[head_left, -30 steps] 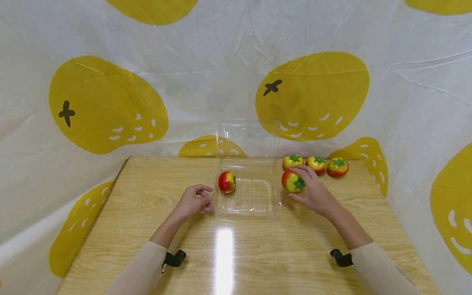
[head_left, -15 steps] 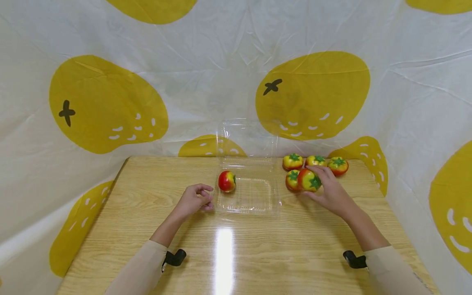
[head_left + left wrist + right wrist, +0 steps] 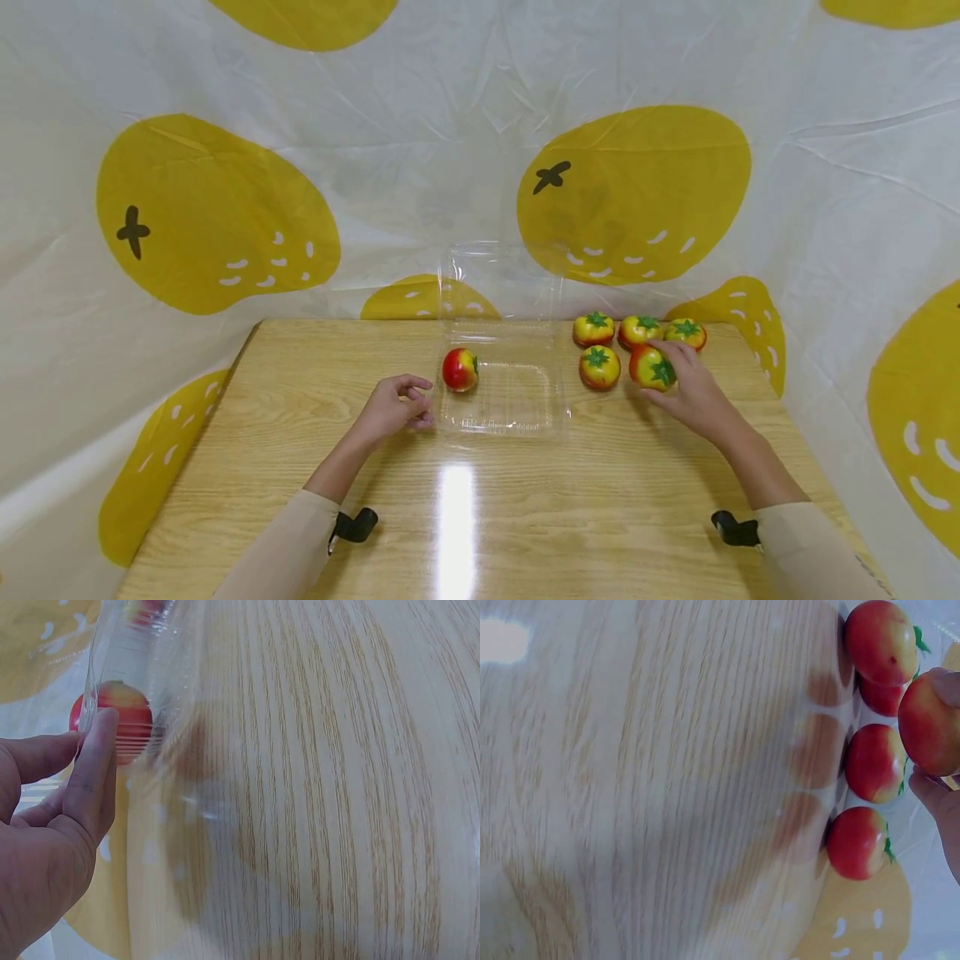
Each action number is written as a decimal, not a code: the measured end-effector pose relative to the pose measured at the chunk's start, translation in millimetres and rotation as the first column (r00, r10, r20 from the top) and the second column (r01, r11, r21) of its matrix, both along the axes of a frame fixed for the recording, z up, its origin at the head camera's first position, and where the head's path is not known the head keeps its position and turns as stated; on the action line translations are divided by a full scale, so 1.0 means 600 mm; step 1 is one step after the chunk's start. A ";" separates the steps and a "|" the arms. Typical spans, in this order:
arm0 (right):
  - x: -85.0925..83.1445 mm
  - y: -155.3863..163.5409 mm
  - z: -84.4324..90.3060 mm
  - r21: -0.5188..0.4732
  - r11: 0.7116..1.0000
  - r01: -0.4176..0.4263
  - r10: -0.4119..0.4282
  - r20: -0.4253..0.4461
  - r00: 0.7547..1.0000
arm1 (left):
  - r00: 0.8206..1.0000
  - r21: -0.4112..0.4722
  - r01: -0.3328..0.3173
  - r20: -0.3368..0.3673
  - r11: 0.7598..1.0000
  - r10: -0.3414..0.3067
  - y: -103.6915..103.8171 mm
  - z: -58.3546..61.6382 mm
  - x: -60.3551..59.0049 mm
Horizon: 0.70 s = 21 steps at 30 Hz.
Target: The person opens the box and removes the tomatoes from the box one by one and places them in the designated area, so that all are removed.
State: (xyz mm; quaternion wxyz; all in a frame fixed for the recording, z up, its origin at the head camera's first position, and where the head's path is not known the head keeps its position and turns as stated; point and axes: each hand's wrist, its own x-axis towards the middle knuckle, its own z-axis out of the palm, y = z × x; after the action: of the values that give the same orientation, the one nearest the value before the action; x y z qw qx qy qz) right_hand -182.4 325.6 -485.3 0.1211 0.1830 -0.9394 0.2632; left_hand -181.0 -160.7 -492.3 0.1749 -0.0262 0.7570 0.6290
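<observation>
In the head view my right hand (image 3: 693, 390) holds a red-and-yellow toy tomato (image 3: 651, 367) between thumb and fingers, its green leafy top tilted to the right. The right wrist view shows this tomato (image 3: 932, 727) raised off the wood. Left of centre, my left hand (image 3: 392, 404) is at the left side of a clear plastic clamshell container (image 3: 517, 427). The left wrist view has its thumb and fingers (image 3: 91, 776) pinching the thin rim. One tomato (image 3: 460, 370) lies on its side inside, at the container's left; the lid (image 3: 502, 287) stands raised behind.
Three tomatoes line the table's back right edge: one at left (image 3: 594, 329), a middle one (image 3: 640, 331) and one at right (image 3: 686, 334). Another tomato (image 3: 599, 367) sits in front of them. A fruit-print cloth (image 3: 427, 167) hangs behind the wooden table (image 3: 570, 517).
My right hand has carried its tomato to the right, away from the container. That uncovers the front-row tomato, which it hid earlier. The left hand has stayed in place.
</observation>
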 end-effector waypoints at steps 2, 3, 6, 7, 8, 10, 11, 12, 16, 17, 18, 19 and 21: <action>-0.002 0.006 -0.005 0.005 1.000 0.010 -0.010 0.019 1.000 | 1.000 0.002 0.001 -0.001 1.000 -0.001 0.000 0.001 0.001; -0.003 0.008 -0.007 0.008 1.000 0.015 -0.015 0.029 0.999 | 1.000 0.001 0.000 0.002 1.000 0.000 0.000 0.001 0.001; -0.007 0.013 -0.012 0.017 0.999 0.033 -0.034 0.057 0.998 | 1.000 -0.001 -0.001 0.005 1.000 0.001 0.000 0.001 0.001; -0.009 0.015 -0.012 0.019 0.999 0.038 -0.039 0.068 0.997 | 1.000 0.000 -0.002 0.006 1.000 0.002 0.000 0.001 0.001; -0.010 0.016 -0.013 0.020 0.999 0.043 -0.044 0.081 0.996 | 1.000 0.000 -0.001 0.006 1.000 0.001 0.000 0.002 0.001; -0.012 0.016 -0.014 0.022 0.999 0.050 -0.052 0.111 0.992 | 1.000 0.002 -0.002 0.008 1.000 0.002 0.000 0.002 0.001; -0.013 0.017 -0.014 0.024 0.998 0.053 -0.056 0.129 0.990 | 1.000 0.003 -0.001 0.006 1.000 0.001 0.000 0.002 0.002; -0.014 0.017 -0.014 0.024 0.998 0.057 -0.060 0.153 0.986 | 1.000 0.004 -0.001 0.005 1.000 0.001 0.000 0.002 0.002; -0.020 0.019 -0.016 0.005 0.998 0.070 -0.069 0.226 0.972 | 1.000 0.007 -0.001 -0.001 1.000 0.001 0.000 0.003 0.002; -0.021 0.019 -0.016 0.001 0.997 0.072 -0.070 0.238 0.969 | 1.000 0.008 -0.002 -0.003 1.000 0.002 0.000 0.003 0.002; -0.023 0.019 -0.016 -0.004 0.997 0.074 -0.071 0.248 0.966 | 1.000 0.008 -0.003 -0.002 1.000 0.003 0.000 0.003 0.002; -0.025 0.018 -0.017 -0.008 0.997 0.073 -0.069 0.253 0.965 | 1.000 0.009 -0.004 -0.002 1.000 0.004 0.000 0.004 0.002; -0.027 0.018 -0.016 -0.006 0.997 0.076 -0.072 0.265 0.962 | 1.000 0.011 -0.006 -0.002 1.000 0.006 0.001 0.004 0.002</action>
State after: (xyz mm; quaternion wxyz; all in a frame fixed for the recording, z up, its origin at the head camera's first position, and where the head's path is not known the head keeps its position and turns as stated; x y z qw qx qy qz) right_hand -198.7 336.3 -495.2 0.0058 0.1102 -0.9512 0.2883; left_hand -179.6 -160.4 -490.0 0.1724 -0.0269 0.7536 0.6338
